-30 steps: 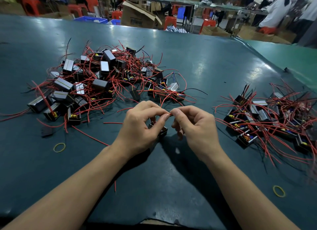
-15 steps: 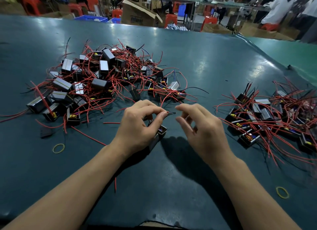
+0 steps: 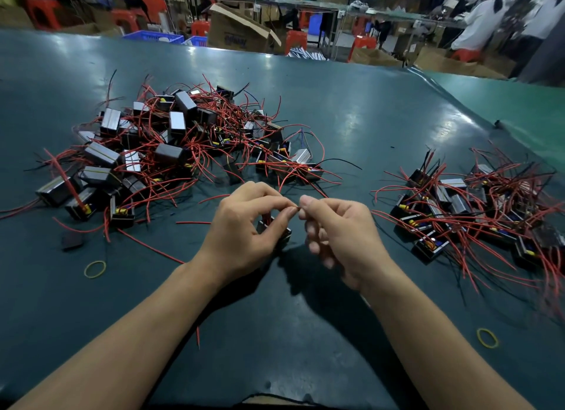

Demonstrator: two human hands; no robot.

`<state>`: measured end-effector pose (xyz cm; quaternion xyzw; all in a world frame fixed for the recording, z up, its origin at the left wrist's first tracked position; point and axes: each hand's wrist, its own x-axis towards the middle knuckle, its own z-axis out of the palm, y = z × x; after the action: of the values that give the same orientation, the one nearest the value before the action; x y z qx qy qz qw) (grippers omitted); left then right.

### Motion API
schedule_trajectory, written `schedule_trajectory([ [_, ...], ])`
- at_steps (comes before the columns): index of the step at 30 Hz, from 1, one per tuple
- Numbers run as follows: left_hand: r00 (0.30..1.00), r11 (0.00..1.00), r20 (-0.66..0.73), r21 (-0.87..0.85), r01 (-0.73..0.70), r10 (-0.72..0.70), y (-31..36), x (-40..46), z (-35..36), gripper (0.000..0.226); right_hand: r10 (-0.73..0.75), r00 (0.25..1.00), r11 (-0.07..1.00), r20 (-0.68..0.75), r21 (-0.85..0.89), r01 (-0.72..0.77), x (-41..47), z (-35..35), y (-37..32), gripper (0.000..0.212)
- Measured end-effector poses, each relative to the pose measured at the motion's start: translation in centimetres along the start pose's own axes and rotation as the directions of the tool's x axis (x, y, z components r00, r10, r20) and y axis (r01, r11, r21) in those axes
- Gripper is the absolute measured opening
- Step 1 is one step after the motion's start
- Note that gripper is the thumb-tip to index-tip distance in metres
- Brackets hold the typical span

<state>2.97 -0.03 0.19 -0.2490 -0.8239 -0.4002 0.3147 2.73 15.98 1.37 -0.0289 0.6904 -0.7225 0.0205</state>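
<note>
Now, left hand point(image 3: 241, 229): thumb and forefinger pinch a wire end point(image 3: 295, 208).
right hand point(image 3: 339, 232): fingertips pinch the same wire end.
black case point(image 3: 282, 238): under left hand, red wires inside.

My desk point(image 3: 336, 119) is dark teal and glossy, catching overhead light in pale patches. Past its far edge I see an open cardboard box point(image 3: 235, 33), red stools point(image 3: 41, 12), blue crates point(image 3: 156, 37), and a lighter green desk point(image 3: 519, 104) to my right.
</note>
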Motion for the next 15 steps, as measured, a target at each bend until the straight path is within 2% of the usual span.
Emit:
schedule_trajectory([
  [1, 1.000, 1.000, 0.000, 0.010, -0.002, 0.002, 0.0, 0.0, 0.1, 0.011, 0.064, 0.998, 0.997, -0.013, 0.036, -0.063, 0.0, 0.0, -0.1, 0.032],
  [2, 1.000, 1.000, -0.001, 0.021, 0.003, -0.003, 0.0, 0.0, 0.1, 0.010, 0.019, 0.998, 0.999, -0.064, -0.041, -0.021, -0.1, 0.2, 0.0, 0.033],
  [3, 1.000, 1.000, -0.003, 0.027, 0.013, -0.013, 0.0, 0.0, 0.2, 0.010, -0.124, 0.984, 0.973, -0.126, -0.212, 0.096, -0.3, 0.3, 0.2, 0.034],
  [4, 1.000, 0.999, -0.004, 0.029, 0.024, -0.024, 0.0, 0.1, 0.2, 0.010, -0.335, 0.930, 0.868, -0.152, -0.435, 0.241, -0.4, 0.4, 0.7, 0.034],
  [5, 0.999, 0.999, -0.006, 0.028, 0.035, -0.034, -0.1, 0.1, 0.3, 0.010, -0.535, 0.838, 0.694, -0.104, -0.620, 0.366, -0.6, 0.7, 1.1, 0.032],
  [6, 0.999, 0.999, -0.007, 0.024, 0.045, -0.045, -0.1, 0.1, 0.3, 0.010, -0.667, 0.745, 0.522, -0.016, -0.724, 0.451, -0.8, 1.0, 1.4, 0.028],
  [7, 0.998, 0.998, -0.009, 0.017, 0.057, -0.057, -0.2, 0.0, 0.3, 0.010, -0.721, 0.690, 0.407, 0.065, -0.765, 0.498, -0.9, 1.4, 1.5, 0.024],
  [9, 0.996, 0.996, -0.020, 0.003, 0.088, -0.088, -0.4, 0.0, 0.2, 0.007, -0.738, 0.655, 0.314, 0.161, -0.778, 0.545, -1.0, 1.2, 1.5, 0.017],
  [11, 0.993, 0.993, -0.033, -0.002, 0.115, -0.115, -0.4, 0.0, 0.0, 0.005, -0.731, 0.646, 0.290, 0.218, -0.758, 0.584, -0.8, 0.2, 1.1, 0.009],
  [14, 0.994, 0.994, -0.021, -0.003, 0.108, -0.108, -0.2, 0.1, 0.1, 0.005, -0.711, 0.645, 0.230, 0.279, -0.774, 0.589, -0.5, -1.1, 0.7, 0.029],
  [15, 0.995, 0.995, -0.012, -0.004, 0.096, -0.096, -0.2, 0.1, 0.2, 0.007, -0.717, 0.633, 0.202, 0.292, -0.782, 0.589, -0.3, -1.2, 0.6, 0.028],
])
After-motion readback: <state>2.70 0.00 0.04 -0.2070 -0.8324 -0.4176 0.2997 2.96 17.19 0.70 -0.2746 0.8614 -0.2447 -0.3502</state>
